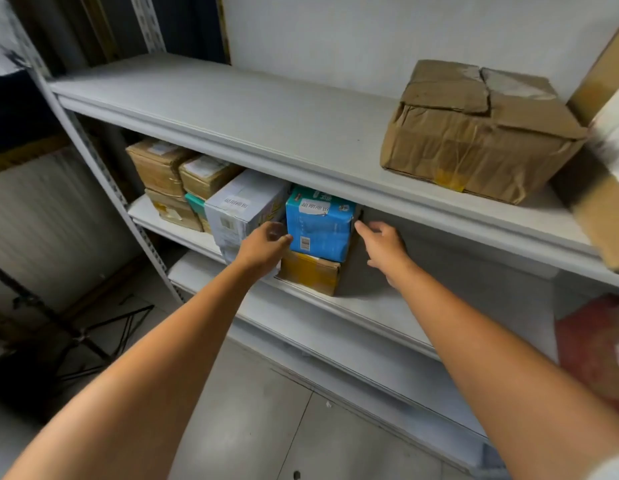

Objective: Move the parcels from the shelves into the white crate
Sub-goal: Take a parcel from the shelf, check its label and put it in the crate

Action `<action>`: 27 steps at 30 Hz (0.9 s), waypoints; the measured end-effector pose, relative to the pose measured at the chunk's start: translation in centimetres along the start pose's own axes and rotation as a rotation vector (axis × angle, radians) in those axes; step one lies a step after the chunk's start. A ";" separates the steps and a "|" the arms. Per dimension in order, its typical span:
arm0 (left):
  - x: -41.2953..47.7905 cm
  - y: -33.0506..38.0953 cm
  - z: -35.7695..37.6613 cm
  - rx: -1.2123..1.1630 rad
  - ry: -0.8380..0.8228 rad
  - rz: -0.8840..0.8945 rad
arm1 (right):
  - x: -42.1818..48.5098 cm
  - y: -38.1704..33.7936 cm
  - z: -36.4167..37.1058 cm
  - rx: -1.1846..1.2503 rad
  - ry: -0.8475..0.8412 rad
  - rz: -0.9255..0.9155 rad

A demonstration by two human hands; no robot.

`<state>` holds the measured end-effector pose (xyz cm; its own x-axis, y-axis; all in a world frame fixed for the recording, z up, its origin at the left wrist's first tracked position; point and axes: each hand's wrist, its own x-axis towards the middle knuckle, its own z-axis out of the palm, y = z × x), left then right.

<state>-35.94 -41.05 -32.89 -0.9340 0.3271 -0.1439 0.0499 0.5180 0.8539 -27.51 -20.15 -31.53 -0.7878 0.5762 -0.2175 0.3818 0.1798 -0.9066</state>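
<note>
Parcel in blue plastic wrap (pixel 318 227) at frame centre: left hand (pixel 265 247), loosely curled, touches its left side; right hand (pixel 384 247), spread, hovers just beside its right edge, holding nothing.

Blue parcel (pixel 318 233): white sticker (pixel 314 206) near the top with dark characters, upside down, too blurred to read. Barcode (pixel 305 242) lower down, digits illegible. White box (pixel 245 216) beside it: similar sticker (pixel 237 203), unreadable. Brown boxes (pixel 159 164): labels too small.
</note>
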 end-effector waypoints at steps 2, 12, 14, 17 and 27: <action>1.5 0.1 0.1 -0.089 -0.014 0.016 | 0.6 -0.4 0.6 0.081 0.020 0.019; 5.7 1.6 -0.1 -0.300 -0.111 0.065 | 2.5 -1.8 3.5 0.292 0.036 0.025; 6.0 1.5 -0.1 -0.313 -0.124 0.059 | 2.6 -1.8 4.2 0.299 0.047 0.017; 6.1 1.3 -0.2 -0.346 -0.144 0.030 | 2.6 -1.6 4.6 0.306 0.068 0.010; 4.7 0.4 -1.4 -0.402 -0.222 -0.051 | -0.5 -1.7 4.6 0.341 0.041 0.083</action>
<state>-40.81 -40.44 -32.47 -0.8311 0.4929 -0.2573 -0.1767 0.2047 0.9627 -30.05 -24.42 -31.56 -0.7381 0.6106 -0.2868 0.2550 -0.1411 -0.9566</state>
